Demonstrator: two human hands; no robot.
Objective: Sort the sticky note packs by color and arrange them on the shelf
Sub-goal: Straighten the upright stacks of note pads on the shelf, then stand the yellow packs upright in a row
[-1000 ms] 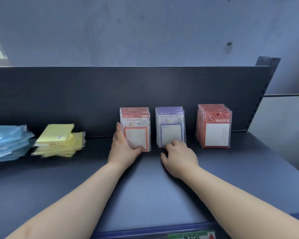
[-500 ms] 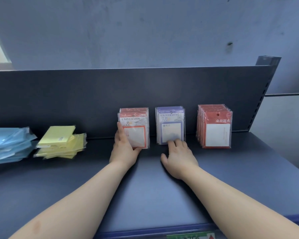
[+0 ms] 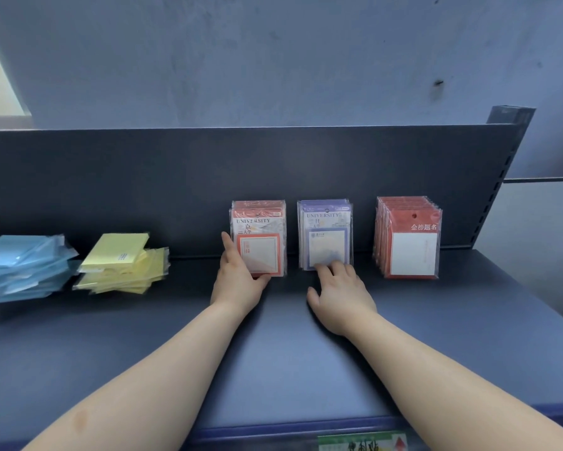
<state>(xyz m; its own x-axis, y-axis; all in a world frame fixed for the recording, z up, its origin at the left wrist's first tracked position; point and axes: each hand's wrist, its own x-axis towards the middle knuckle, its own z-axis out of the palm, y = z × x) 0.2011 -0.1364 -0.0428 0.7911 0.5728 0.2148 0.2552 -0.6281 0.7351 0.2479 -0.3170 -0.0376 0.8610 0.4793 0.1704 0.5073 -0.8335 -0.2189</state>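
Left hand (image 3: 237,278) has pushed the orange "UNIVERSITY" pack (image 3: 260,242) back.

single head view, close, facing forward and down over shelf (image 3: 273,369) toward back panel (image 3: 208,177).

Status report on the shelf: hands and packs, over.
Left hand grips orange packs, upright. Right hand presses purple packs at lower front. Blue pile, yellow pile lie flat far left, apart from both.
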